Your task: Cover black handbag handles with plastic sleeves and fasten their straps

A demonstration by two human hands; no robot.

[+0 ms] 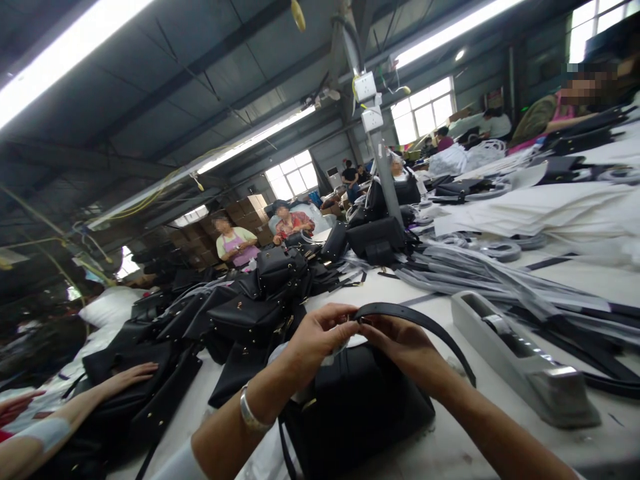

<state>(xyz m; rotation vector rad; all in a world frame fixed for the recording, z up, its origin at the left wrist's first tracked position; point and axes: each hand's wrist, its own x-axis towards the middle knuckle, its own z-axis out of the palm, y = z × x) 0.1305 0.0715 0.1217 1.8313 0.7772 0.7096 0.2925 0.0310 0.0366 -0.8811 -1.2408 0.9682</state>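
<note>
A black handbag point(360, 407) stands on the white table right in front of me. Above its top edge, my left hand point(320, 330) pinches the end of a black strap point(425, 317). My right hand point(397, 340) meets it there, its thumb and fingers closed on the same strap. From my fingertips the strap arches over to the right and hangs down past my right wrist. Part of the strap end and any buckle on it are hidden by my fingers. Some clear plastic shows by the bag's left side.
A grey tape dispenser point(525, 360) sits to the right, with plastic-wrapped straps point(480, 280) behind it. Black handbags point(250, 313) are piled at the left. A co-worker's hand point(137, 373) rests on one bag. A metal post point(387, 180) with sockets rises behind.
</note>
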